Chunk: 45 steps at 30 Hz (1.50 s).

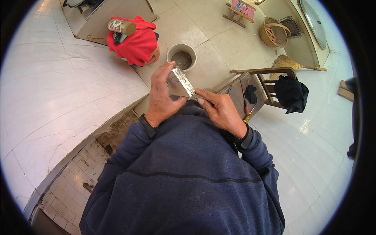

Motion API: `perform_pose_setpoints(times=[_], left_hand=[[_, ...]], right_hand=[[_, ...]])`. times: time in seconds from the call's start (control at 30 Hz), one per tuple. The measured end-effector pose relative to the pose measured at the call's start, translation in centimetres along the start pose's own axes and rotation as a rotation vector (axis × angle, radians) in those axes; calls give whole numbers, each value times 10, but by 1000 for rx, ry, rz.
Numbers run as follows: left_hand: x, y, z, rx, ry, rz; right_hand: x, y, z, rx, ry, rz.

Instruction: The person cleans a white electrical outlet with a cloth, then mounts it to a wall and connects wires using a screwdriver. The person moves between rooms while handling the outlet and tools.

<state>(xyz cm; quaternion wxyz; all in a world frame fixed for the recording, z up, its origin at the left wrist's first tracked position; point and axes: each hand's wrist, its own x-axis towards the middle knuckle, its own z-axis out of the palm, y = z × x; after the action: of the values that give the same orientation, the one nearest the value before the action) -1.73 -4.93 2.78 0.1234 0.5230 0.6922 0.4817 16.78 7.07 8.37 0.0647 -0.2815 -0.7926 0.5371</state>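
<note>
In front of my chest, my left hand [161, 88] grips a small silvery rectangular box [182, 82] between spread fingers and thumb. One narrow side of the box is bright and shiny with dark marks. My right hand [221, 107] is closed, thumb against index finger, on a thin tool [196, 96] whose tip meets the box's near end. Most of this tool is hidden by my fingers, and its kind cannot be made out. Just beyond the box, a white bucket [181, 51] with grey matter at its bottom stands on the floor.
A red cloth [137, 45] drapes a support at the left, with a brown-lidded jar [121, 26] on top. To the right, a wooden chair [266, 84] bears screwdrivers [246, 111] and black cloth [291, 94]. Farther off are a straw broom [288, 63], a wicker basket [270, 33] and a folding stool [241, 11].
</note>
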Motion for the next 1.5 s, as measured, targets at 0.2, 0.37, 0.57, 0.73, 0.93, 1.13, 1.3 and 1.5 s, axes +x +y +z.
perform_pose_setpoints(times=[0.2, 0.37, 0.57, 0.73, 0.93, 1.13, 1.3, 1.5], left_hand=[[1, 0, -2, -8, -12, -2], [1, -2, -2, 6, -12, 45], [2, -4, -4, 76, 0, 114], [2, -4, -4, 106, 13, 160], [-4, -1, -4, 2, 22, -1], [-8, -2, -5, -64, 27, -83], [-9, -5, -6, -50, 9, -60], [-9, -5, -10, -29, -2, -18]], right_hand=[[-1, -5, -1, -52, -9, 32], [-1, -9, 0, -67, -2, 31], [0, -9, 7, -94, 70, 19], [4, -11, 12, -137, 76, 51], [4, -12, 11, 40, 44, 149], [-4, -13, 10, 101, 50, 156], [-4, -12, 12, 82, 59, 137], [-7, -10, 17, 11, 86, 90]])
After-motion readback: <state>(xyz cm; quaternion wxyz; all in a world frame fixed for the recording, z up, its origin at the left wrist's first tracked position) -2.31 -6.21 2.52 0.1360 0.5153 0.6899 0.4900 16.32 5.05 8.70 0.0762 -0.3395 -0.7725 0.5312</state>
